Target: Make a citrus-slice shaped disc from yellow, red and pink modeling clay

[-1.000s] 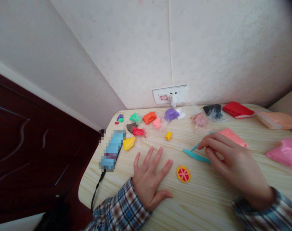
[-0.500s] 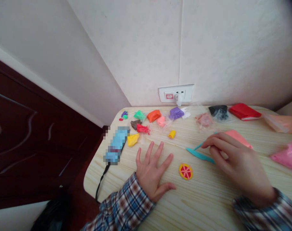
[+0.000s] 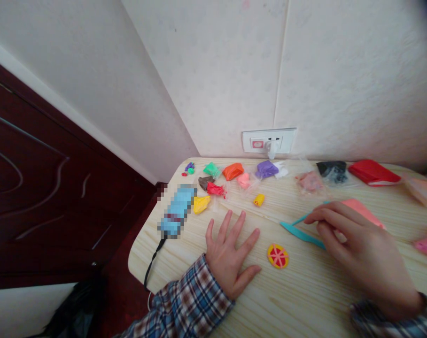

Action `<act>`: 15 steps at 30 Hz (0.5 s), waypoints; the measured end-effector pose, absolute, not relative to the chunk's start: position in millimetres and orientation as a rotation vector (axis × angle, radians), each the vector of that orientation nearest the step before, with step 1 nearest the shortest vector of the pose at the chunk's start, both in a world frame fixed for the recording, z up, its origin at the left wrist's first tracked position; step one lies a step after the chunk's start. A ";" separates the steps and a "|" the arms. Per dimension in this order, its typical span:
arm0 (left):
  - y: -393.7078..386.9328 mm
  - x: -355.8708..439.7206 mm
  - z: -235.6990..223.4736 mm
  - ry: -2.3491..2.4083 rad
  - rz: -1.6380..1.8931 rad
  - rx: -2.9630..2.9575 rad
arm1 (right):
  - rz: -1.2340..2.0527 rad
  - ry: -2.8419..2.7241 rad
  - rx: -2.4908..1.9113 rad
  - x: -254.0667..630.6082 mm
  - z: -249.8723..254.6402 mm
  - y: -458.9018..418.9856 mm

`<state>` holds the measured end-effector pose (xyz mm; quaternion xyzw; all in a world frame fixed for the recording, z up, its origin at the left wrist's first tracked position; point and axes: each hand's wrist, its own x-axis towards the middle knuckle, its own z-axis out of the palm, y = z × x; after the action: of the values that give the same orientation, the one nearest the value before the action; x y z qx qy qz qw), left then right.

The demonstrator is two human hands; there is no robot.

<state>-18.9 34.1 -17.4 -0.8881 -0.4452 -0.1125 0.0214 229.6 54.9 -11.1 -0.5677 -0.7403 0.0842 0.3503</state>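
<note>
My left hand (image 3: 230,258) lies flat on the table with its fingers spread and nothing in it. Just right of its thumb is a small round clay disc (image 3: 278,256), yellow-rimmed with a red middle and pink strips across it. My right hand (image 3: 361,249) is closed in a pinch at a thin blue clay tool (image 3: 299,219), partly hidden by the fingers. A wider blue clay knife (image 3: 301,234) lies beside it on the table, its right end under the hand. Behind the right hand is a flat salmon-pink clay packet (image 3: 363,211).
Along the back of the table (image 3: 255,310) lie several clay packets, among them orange (image 3: 233,172), purple (image 3: 267,169), black (image 3: 332,172) and red (image 3: 373,172). A small yellow clay piece (image 3: 259,200) sits mid-table. A blurred-out blue device (image 3: 178,210) with a black strap lies left. A wall socket (image 3: 268,141) holds a plug.
The view has shifted slightly, so everything sits a little further right in the picture. Both hands keep their poses and places on the table.
</note>
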 end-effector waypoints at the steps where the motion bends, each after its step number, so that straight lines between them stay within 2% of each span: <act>1: 34.3 -19.4 -17.6 -1.382 -0.352 -2.749 | 0.206 -1.914 -1.464 229.8 -11.3 54.9; 15: 39.1 -27.6 -21.5 -1.414 -0.371 -2.723 | 0.186 -1.920 -1.462 229.2 -11.8 54.9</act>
<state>-27.6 39.1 -21.5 -0.8808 -0.4574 -0.1201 0.0254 229.2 54.9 -11.8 -0.5652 -0.7422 0.0717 0.3529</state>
